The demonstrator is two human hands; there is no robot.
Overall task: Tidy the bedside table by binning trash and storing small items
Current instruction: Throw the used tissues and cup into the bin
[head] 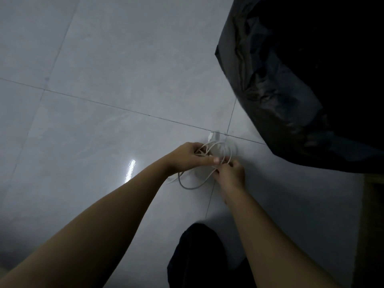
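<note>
A thin white cable hangs in loose loops between both hands, above the grey tiled floor. My left hand grips the bundle of loops from the left, fingers curled round it. My right hand pinches a strand at the right side of the coil. A white plug end sticks up at the top of the coil. One loop sags below the hands.
A black bin bag fills the upper right, close to the hands. The grey tiled floor spreads to the left. A dark clothed leg shows at the bottom centre, and a brown wooden edge at the right.
</note>
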